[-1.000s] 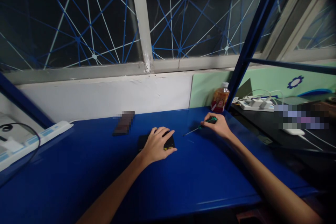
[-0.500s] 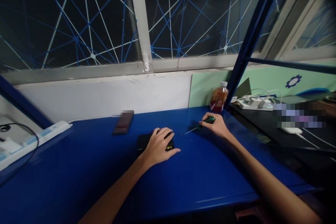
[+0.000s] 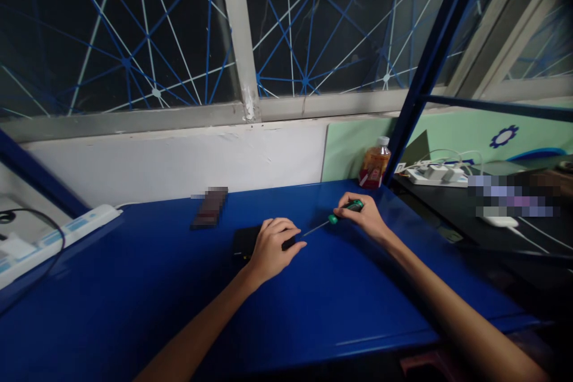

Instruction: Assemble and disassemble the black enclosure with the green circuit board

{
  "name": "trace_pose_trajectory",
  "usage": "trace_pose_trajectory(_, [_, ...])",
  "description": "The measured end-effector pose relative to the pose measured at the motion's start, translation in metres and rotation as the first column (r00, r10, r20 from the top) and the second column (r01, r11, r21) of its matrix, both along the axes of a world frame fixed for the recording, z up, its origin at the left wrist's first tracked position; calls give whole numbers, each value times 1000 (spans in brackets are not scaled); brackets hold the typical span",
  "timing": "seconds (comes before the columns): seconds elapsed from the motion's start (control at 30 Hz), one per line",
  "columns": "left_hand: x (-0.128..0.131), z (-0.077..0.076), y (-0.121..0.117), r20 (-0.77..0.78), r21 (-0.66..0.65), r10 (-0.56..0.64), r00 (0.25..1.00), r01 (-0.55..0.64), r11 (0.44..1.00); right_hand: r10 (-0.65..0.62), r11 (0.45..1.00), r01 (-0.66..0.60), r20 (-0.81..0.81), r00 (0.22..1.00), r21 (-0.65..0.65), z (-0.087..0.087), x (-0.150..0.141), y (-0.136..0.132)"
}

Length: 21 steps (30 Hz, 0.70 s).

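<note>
A black box-shaped object point(image 3: 244, 241) rests on the blue tabletop point(image 3: 313, 298). Draped over its right part is my left hand point(image 3: 273, 250), fingers on the far side and thumb on the near side, gripping it and hiding much of it. My right hand point(image 3: 364, 218) is closed round the green and black handle of a screwdriver point(image 3: 333, 219). The thin shaft slants down to the left, its tip close to the right end of the black object. Whether the tip touches it, I cannot tell.
A dark, blurred-out flat object point(image 3: 211, 208) lies behind my left hand. A drink bottle point(image 3: 375, 164) stands at the back right beside a blue post point(image 3: 421, 71). A white power strip point(image 3: 58, 245) runs along the left; another power strip point(image 3: 436, 176) and cables occupy the black table point(image 3: 456, 215).
The screwdriver has moved left and its tip is now near the black object's right end. My left thumb and fingers have drawn closer together around that end.
</note>
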<state>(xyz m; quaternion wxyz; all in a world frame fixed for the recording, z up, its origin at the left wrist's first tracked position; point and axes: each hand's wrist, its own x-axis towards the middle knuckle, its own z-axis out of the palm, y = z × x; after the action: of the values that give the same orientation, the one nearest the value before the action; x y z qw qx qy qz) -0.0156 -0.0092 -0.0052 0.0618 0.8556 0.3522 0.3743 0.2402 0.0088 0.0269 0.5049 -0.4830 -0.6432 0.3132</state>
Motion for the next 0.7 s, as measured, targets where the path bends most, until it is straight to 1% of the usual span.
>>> trace_pose_trajectory(0.17, [0,0,0,-22,-24,-8,1000,8,1000,12,1000,-12,-8,1000,-1,1,-5,-2])
trace_pose_trajectory(0.47, [3,1,0,-25,-76,-7,1000,5,997,-27,999,25,-63,998,-29,2,7,2])
trace_pose_trajectory(0.7, [4,1,0,-21,-55,-15,1000,14,998,-40,999,40,-13,999,2,1,7,3])
